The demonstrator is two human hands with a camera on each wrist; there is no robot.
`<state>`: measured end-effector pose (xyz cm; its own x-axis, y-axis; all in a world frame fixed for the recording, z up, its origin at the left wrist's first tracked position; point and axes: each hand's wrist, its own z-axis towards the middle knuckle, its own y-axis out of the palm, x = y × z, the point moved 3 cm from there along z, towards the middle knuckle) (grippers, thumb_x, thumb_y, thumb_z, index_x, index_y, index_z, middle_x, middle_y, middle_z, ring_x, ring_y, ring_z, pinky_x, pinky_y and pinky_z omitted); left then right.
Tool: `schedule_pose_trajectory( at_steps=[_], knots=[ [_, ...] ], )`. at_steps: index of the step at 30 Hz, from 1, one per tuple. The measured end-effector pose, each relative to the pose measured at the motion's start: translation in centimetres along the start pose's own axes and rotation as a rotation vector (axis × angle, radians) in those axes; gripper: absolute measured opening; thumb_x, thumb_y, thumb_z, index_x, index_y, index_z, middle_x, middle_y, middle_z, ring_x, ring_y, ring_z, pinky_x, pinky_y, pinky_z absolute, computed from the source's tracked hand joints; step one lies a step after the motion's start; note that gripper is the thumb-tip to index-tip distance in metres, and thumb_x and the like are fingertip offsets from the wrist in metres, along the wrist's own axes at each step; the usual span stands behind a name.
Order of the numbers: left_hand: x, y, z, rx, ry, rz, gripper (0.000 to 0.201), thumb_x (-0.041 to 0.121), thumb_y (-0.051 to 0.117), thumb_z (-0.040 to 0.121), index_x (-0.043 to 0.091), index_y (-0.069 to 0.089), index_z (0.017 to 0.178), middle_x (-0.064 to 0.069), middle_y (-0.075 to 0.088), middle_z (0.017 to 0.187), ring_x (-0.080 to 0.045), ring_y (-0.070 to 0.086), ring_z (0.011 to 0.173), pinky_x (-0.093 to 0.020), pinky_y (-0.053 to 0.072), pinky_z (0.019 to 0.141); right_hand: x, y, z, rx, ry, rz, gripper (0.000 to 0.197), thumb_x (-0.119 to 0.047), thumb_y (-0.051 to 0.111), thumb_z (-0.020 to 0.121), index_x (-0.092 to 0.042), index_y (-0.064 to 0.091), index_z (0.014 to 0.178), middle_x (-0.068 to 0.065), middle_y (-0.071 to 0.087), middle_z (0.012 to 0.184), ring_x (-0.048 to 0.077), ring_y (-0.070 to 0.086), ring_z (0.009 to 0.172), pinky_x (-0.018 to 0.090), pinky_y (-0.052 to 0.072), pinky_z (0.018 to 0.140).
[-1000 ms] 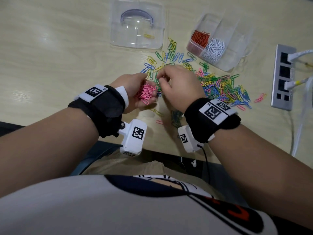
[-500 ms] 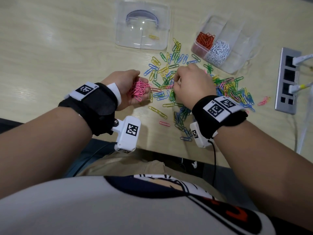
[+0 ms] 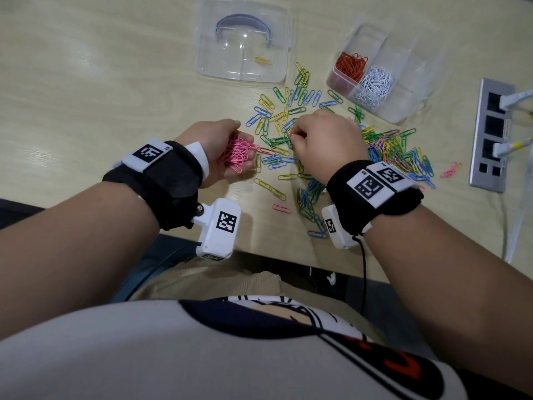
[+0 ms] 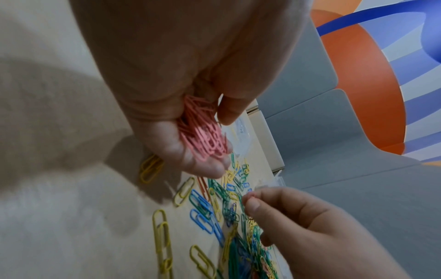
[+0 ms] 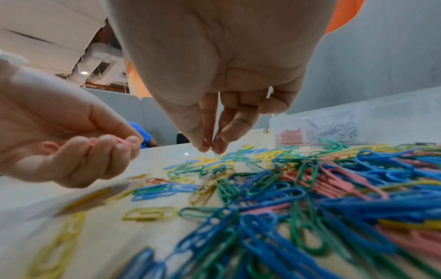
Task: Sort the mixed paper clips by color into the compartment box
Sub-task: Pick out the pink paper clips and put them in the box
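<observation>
My left hand [image 3: 222, 148] is cupped palm-up and holds a bunch of pink paper clips [image 3: 238, 153], which also shows in the left wrist view as pink clips [image 4: 205, 136]. My right hand [image 3: 323, 137] hovers over the mixed pile [image 3: 389, 154] and pinches one small pink clip [image 4: 249, 197] between thumb and forefinger; the fingertips [image 5: 203, 148] meet just above the table. The clear compartment box [image 3: 403, 62] at the back right holds red clips [image 3: 350, 66] and white clips [image 3: 373, 85].
A clear lid [image 3: 243, 41] with a blue handle lies at the back, one yellow clip on it. A grey power strip [image 3: 490, 134] with plugged cables sits at the right. Loose clips reach toward the table's near edge [image 3: 274, 255]. A few pink clips [image 3: 450, 170] lie near the strip.
My hands have moved apart: the right went back over the pile and pinched a clip, and the left stayed cupped with the pink bunch.
</observation>
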<state>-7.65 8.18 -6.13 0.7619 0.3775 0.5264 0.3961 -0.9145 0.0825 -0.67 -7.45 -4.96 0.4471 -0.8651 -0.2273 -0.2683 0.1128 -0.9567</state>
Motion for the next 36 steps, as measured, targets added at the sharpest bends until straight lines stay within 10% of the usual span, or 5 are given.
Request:
schedule_pose_trajectory(
  at_steps=[8,13,21,29,36],
  knots=[
    [-0.6,1.3,0.4,-0.050,0.013,0.000,0.018,0.026,0.053,0.095,0.011,0.060,0.087,-0.007,0.060,0.072,-0.017,0.061,0.054,-0.027,0.056,0.049,-3.7,-0.7,-1.1,0.052,-0.281,0.369,0.022,-0.032,0.058,0.091,-0.024,0.071,0.107,-0.003,0.066,0.099,0.017,0.059,0.100,0.034,0.043,0.090],
    [-0.4,2.4,0.3,-0.108,0.019,-0.016,0.028,0.033,0.052,0.097,0.014,0.056,0.077,-0.001,0.058,0.055,-0.009,0.057,0.046,-0.020,0.055,0.050,-0.6,-1.6,-1.4,0.148,-0.135,0.499,0.014,-0.023,0.059,0.090,-0.020,0.070,0.098,-0.006,0.058,0.089,0.007,0.049,0.078,0.022,0.036,0.075],
    [0.1,3.6,-0.1,-0.144,0.047,0.062,0.020,0.029,0.064,0.090,0.019,0.053,0.077,0.005,0.058,0.057,-0.004,0.051,0.043,-0.014,0.047,0.043,0.0,0.9,-4.5,-0.393,-0.183,0.021,0.007,-0.034,0.061,0.086,-0.028,0.062,0.084,-0.005,0.062,0.084,0.022,0.060,0.089,0.029,0.043,0.071],
    [0.4,3.8,0.1,-0.120,0.059,0.088,0.031,0.035,0.051,0.096,0.020,0.047,0.069,0.004,0.055,0.053,-0.009,0.050,0.039,-0.014,0.042,0.036,-1.7,2.9,-6.2,-0.231,-0.360,-0.199,0.032,-0.045,0.046,0.097,-0.020,0.062,0.109,0.002,0.062,0.113,0.027,0.060,0.104,0.037,0.039,0.088],
    [-0.3,3.7,-0.1,-0.092,0.047,0.103,0.035,0.034,0.039,0.101,0.014,0.051,0.075,-0.003,0.055,0.055,-0.015,0.051,0.037,-0.014,0.039,0.034,0.0,0.7,-4.7,-0.071,-0.051,0.248,0.010,-0.034,0.058,0.083,-0.025,0.056,0.078,-0.004,0.057,0.085,0.021,0.056,0.084,0.032,0.041,0.070]
  ],
)
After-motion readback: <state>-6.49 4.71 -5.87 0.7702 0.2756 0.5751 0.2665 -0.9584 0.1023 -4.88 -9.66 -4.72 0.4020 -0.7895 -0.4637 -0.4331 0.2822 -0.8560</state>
